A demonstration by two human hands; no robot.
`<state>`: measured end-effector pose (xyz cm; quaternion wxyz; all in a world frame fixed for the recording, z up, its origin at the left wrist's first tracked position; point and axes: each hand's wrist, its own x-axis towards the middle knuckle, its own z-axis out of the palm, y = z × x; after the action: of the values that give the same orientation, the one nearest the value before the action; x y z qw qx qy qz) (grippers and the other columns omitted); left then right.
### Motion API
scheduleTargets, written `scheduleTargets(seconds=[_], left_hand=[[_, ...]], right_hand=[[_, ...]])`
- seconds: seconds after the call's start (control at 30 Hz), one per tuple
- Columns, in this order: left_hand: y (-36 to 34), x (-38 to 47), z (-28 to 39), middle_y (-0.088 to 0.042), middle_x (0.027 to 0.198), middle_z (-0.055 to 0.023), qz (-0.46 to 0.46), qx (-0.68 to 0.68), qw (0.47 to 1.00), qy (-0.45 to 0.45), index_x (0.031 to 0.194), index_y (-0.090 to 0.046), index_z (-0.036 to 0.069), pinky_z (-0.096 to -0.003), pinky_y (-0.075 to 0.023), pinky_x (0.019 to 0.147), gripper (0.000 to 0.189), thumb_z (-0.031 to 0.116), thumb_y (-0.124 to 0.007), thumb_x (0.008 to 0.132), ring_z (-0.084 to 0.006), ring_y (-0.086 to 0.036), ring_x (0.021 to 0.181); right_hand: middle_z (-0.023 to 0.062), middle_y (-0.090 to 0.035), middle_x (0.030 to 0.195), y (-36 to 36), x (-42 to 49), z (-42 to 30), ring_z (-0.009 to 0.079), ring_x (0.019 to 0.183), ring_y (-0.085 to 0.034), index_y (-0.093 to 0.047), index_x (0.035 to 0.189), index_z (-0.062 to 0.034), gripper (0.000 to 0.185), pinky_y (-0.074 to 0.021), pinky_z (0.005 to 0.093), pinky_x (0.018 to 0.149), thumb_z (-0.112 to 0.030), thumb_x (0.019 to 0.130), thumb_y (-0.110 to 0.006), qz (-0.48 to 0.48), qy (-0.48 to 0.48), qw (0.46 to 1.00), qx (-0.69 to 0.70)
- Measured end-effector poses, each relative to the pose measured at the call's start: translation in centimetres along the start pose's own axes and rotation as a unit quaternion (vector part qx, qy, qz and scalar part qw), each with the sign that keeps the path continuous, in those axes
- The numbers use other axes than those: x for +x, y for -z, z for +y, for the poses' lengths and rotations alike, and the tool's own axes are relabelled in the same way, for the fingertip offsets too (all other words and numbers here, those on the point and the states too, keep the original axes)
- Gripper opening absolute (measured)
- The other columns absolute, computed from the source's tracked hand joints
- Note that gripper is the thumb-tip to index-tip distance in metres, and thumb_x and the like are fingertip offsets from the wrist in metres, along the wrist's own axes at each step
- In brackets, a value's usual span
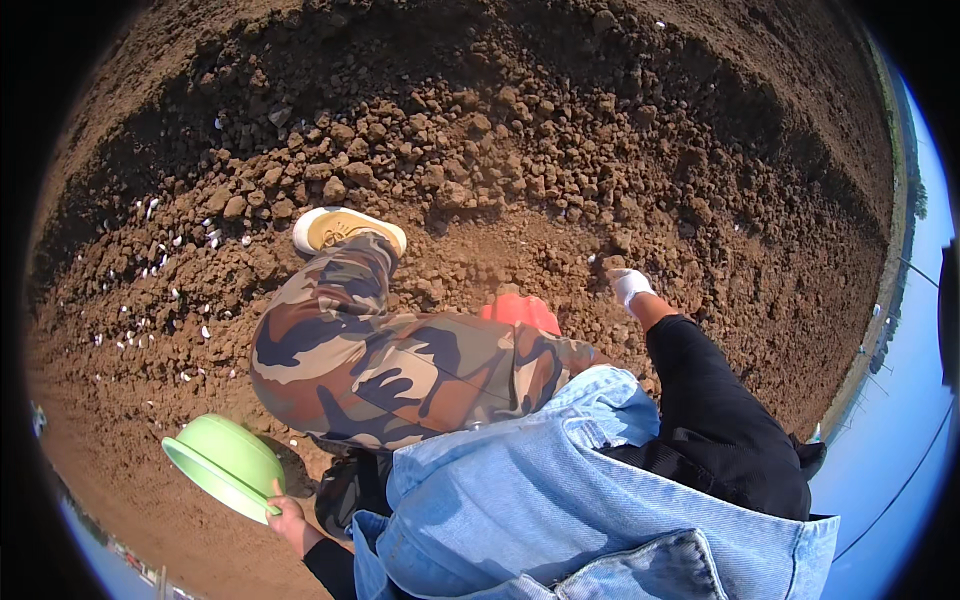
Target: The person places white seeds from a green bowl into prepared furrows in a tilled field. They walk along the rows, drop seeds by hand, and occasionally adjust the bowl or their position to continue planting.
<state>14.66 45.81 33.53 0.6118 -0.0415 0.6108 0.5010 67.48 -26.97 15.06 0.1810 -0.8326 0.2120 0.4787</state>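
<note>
My left hand [289, 517] grips the rim of a light green plastic basin [232, 461] at the lower left. The basin is tipped on its side, and most of its inside is turned from view. My right hand [628, 286], in a white glove with soil-coloured fingers, reaches down to the loose brown soil [510, 240]. Its fingertips blend with the clods, so whether they pinch anything is unclear. One small white piece [592, 259] lies just beyond that hand. Many white pieces resembling garlic cloves [214, 236] are scattered over the soil on the left.
My camouflage-clad leg [420, 360] is bent, with a tan shoe [349, 229] planted on the clods. A red plastic object [521, 311] shows partly behind the thigh. Raised soil banks [765, 97] curve along the far side. A denim garment [570, 495] covers my lap.
</note>
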Motion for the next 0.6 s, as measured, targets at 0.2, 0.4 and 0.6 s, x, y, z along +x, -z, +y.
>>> scheduleTargets(seconds=[0.2, 0.4, 0.6], left_hand=[[-3.1, -6.3, 0.6, -0.026, 0.152, -0.0074, 0.045, -0.07, 0.995, -0.045, 0.148, -0.026, 0.013, -0.0262, -0.047, 0.046, 0.065, 0.0, -0.045, 0.087, -0.0418, -0.036, 0.131], [-2.0, -10.0, 3.0, -0.03, 0.149, -0.0158, 0.051, -0.104, 0.99, -0.074, 0.145, -0.03, 0.012, -0.0254, -0.052, 0.049, 0.062, 0.004, -0.049, 0.086, -0.0412, -0.043, 0.126], [1.6, -14.8, 6.6, -0.044, 0.137, -0.0225, 0.136, -0.115, 0.981, -0.073, 0.136, -0.042, 0.008, -0.0264, -0.056, 0.052, 0.056, 0.005, -0.055, 0.082, -0.0377, -0.053, 0.117]], right_hand=[[0.0002, -0.046, 0.14, -4.5, 4.5, 0.5, 0.0173, 0.121, -0.05, -0.039, 0.14, -0.0126, 0.047, -0.0396, 0.0261, 0.097, -0.008, 0.094, -0.035, -0.193, 0.025, 0.927, -0.321], [0.0033, -0.055, 0.132, -3.2, 8.8, 4.0, 0.0227, 0.124, -0.047, -0.064, 0.119, -0.0144, 0.033, -0.0321, 0.0349, 0.104, -0.028, 0.09, -0.055, -0.245, 0.036, 0.683, -0.687], [0.0043, -0.055, 0.125, -5.0, 13.5, 9.0, 0.0283, 0.114, -0.051, -0.053, 0.128, -0.0147, 0.038, -0.0405, 0.0437, 0.094, -0.031, 0.094, -0.05, -0.315, 0.072, 0.714, -0.622]])
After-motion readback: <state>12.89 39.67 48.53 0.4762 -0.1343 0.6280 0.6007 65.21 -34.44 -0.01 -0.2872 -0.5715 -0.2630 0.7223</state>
